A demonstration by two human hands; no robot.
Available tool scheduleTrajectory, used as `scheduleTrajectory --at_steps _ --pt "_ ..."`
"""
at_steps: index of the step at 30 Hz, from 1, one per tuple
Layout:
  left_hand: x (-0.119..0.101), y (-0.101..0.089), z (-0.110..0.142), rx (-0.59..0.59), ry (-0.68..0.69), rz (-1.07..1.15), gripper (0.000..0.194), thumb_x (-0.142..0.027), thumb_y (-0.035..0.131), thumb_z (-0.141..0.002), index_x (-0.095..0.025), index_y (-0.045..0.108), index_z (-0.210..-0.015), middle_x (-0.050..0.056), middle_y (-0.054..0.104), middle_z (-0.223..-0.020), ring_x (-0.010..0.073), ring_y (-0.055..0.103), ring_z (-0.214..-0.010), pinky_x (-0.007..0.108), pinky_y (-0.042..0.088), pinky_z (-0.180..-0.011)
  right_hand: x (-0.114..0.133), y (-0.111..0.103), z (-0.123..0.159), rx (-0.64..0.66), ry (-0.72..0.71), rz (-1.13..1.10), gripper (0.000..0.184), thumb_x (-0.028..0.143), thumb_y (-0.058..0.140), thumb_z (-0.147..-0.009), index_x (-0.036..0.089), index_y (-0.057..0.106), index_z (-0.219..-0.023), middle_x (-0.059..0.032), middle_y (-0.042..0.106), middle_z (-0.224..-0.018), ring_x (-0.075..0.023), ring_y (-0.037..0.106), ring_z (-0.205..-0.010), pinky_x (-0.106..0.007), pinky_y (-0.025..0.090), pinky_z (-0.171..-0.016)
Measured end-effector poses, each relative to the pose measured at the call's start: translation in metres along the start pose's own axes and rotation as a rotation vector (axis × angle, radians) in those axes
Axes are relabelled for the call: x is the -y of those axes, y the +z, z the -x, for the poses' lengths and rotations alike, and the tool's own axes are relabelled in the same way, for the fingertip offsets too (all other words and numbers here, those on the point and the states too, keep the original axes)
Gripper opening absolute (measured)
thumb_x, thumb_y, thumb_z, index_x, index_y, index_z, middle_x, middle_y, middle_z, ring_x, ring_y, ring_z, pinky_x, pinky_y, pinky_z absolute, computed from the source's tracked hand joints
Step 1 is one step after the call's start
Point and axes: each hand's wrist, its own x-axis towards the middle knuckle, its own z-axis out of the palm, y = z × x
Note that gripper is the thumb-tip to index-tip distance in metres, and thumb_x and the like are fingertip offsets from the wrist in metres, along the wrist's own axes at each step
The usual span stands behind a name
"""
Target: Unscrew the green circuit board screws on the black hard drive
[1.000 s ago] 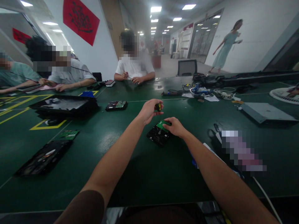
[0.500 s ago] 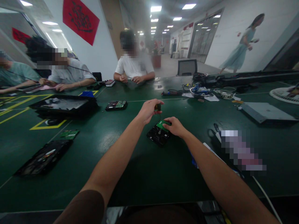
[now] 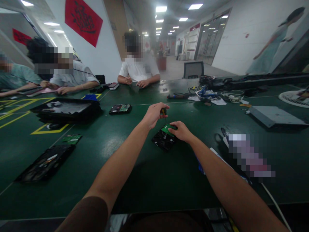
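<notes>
My left hand [image 3: 155, 115] grips the black-and-yellow handle of a screwdriver [image 3: 163, 111], its thin shaft pointing down at the far edge of a hard drive [image 3: 163, 141]. The drive lies on the green tabletop with its green circuit board [image 3: 167, 129] facing up. My right hand [image 3: 180, 131] holds the drive by its right side, the thumb resting over the board. Whether the screwdriver tip sits in a screw is too small to tell.
Another hard drive [image 3: 120, 109] lies further back. On the left are an opened black casing [image 3: 44, 164], a loose green board [image 3: 71, 139] and a black tray [image 3: 67, 109]. A grey metal box [image 3: 277, 116] and tangled cables [image 3: 206, 93] lie to the right. A person [image 3: 138, 69] sits opposite.
The screwdriver handle has turned in my left hand's fingers, and its shaft now shows above the drive. My right hand and the drive stay put. A person walks rightward in the background.
</notes>
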Motion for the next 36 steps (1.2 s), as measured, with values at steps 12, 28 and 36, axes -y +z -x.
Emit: scheduleTrajectory --at_steps 12,28,36 --pt "0.0016 0.0001 -0.0023 -0.019 0.006 0.082 0.014 -0.027 0.067 -0.084 -0.014 0.067 -0.088 0.009 0.069 -0.088 0.0178 0.066 -0.081 0.035 0.063 -0.075 -0.0036 0.0016 -0.0031 0.028 -0.034 0.026 0.024 0.032 0.069 -0.094 0.021 0.08 -0.112 -0.0078 0.079 -0.112 -0.0237 0.07 -0.104 -0.035 0.051 -0.095" --pt "0.0036 -0.0005 -0.0031 -0.009 0.005 0.054 0.018 -0.031 0.075 -0.082 -0.013 0.071 -0.083 0.007 0.065 -0.088 0.0152 0.062 -0.081 0.03 0.062 -0.074 -0.0037 0.0017 -0.0009 0.0 -0.021 0.023 0.027 0.033 0.071 -0.094 0.022 0.079 -0.116 -0.0086 0.078 -0.117 -0.0245 0.068 -0.109 -0.035 0.051 -0.097" --pt "0.0072 -0.0008 -0.0048 0.001 -0.073 0.16 0.017 -0.03 0.069 -0.088 -0.016 0.062 -0.094 0.009 0.071 -0.087 0.0195 0.069 -0.082 0.038 0.064 -0.075 -0.0009 0.0008 -0.0007 0.001 -0.012 0.015 0.028 0.032 0.071 -0.093 0.021 0.079 -0.117 -0.0093 0.078 -0.116 -0.0262 0.069 -0.108 -0.036 0.051 -0.096"
